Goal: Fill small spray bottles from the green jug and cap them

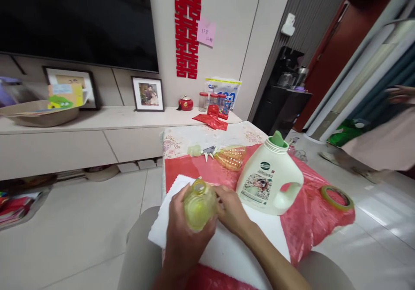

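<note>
My left hand is wrapped round a small yellow-green clear bottle with an open neck, held over a white towel. My right hand grips the same bottle from the right side, fingers closed on it. Just right of my hands stands a large white detergent jug with a green cap. Beyond the hands lie an orange clear bottle on its side and a small spray nozzle.
The small table wears a red plastic sheet over a floral cloth. A roll of tape lies at its right edge. A low cabinet with photo frames and jars runs behind. Another person stands at the far right.
</note>
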Motion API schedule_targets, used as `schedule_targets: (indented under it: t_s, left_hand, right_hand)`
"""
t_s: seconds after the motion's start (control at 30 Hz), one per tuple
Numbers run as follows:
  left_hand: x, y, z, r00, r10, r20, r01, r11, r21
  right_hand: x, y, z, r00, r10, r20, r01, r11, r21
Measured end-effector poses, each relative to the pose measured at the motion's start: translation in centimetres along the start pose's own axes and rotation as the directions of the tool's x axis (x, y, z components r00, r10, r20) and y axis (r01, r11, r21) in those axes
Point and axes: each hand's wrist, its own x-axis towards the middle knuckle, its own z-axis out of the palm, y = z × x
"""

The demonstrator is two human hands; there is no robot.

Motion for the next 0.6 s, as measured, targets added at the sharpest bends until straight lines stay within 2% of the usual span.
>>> schedule_targets:
  t_s: [0.1, 0.2, 0.33, 0.43, 0.6]
  left_hand:
    - [-0.1, 0.2, -1.2, 0.990, -0.136, -0.038, 0.137, 0.991, 0.008]
    - [-0.4, 0.3, -1.7, 0.966, -0.250, -0.063, 0.250, 0.968, -0.005]
    - [-0.6, -0.3, -1.7, 0.954, -0.294, -0.054, 0.294, 0.956, 0.002]
    - [-0.8, -0.8, -1.4, 0.958, -0.280, -0.053, 0.280, 0.960, -0.008]
    - [-1.0, -1.5, -0.9, 0.958, -0.281, -0.062, 0.279, 0.959, -0.040]
  right_hand:
    - [2.6, -0.7, 2.0, 0.993, 0.072, 0.093, -0.062, 0.992, -0.112]
    - [4.0, -1.2, 3.8, 0.974, 0.161, 0.160, -0.125, 0.969, -0.212]
    - [4.7, -1.5, 4.9, 0.956, 0.242, 0.169, -0.193, 0.946, -0.260]
    - [4.7, -1.6, 4.0, 0.953, 0.273, 0.133, -0.243, 0.947, -0.209]
    - [3.6, -1.7, 0.4, 0.975, 0.222, -0.014, -0.221, 0.975, 0.021]
